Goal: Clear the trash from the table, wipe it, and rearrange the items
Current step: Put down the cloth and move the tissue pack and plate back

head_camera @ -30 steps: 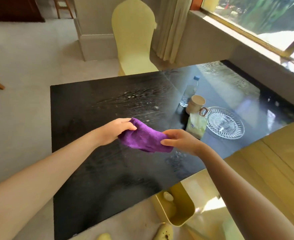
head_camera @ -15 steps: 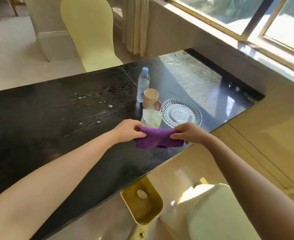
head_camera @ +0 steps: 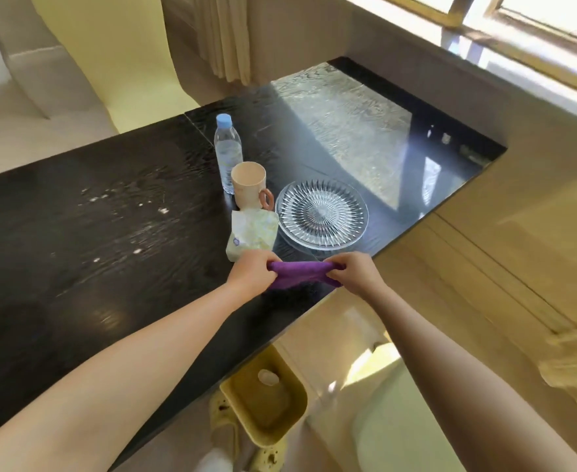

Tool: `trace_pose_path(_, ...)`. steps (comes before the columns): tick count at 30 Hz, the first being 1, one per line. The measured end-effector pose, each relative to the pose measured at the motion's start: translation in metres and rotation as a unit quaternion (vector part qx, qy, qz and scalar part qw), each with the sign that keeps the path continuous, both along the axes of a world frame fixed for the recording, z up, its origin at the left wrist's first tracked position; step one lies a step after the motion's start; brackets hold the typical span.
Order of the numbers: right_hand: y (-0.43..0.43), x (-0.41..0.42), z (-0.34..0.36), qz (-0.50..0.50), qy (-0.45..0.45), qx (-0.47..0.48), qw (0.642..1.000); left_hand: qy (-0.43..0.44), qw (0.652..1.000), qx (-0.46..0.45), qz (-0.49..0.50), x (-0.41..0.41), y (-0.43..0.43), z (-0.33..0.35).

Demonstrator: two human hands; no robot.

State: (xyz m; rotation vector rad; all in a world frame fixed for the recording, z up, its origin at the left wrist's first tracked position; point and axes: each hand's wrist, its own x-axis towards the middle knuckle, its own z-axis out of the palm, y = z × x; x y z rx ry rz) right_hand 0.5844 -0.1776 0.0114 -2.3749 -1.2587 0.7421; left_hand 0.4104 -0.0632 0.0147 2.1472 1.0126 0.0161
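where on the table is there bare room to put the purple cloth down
Free: the wide dark stretch left of the water bottle, and the sunlit corner beyond the glass plate. Crowded: bottle, mug, tissue pack and plate cluster just ahead of both hands.

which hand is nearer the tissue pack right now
Left. The left hand grips the purple cloth right at the near edge of the tissue pack; the right hand holds the cloth's other end, farther off, below the glass plate.
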Motion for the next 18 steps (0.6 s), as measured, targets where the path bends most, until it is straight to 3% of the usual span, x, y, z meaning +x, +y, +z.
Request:
trace_pose_path(6,0.017,0.009,-0.042,-0.029,-0.035,0.094,0.995,-0.01,0.999,0.043,0.013,0.012,-0.003,-0.036)
trace_pose_path(14,-0.01,0.008,-0.094,0.051,-0.029,0.003,0.998,0.114,0.983,0.093,-0.112,-0.006,-0.032,-0.089)
trace_pose_path(18,-0.009,0.017,-0.096,0.077,-0.031,-0.003,0.996,0.091,0.982,0.111,-0.126,-0.004,-0.021,-0.087)
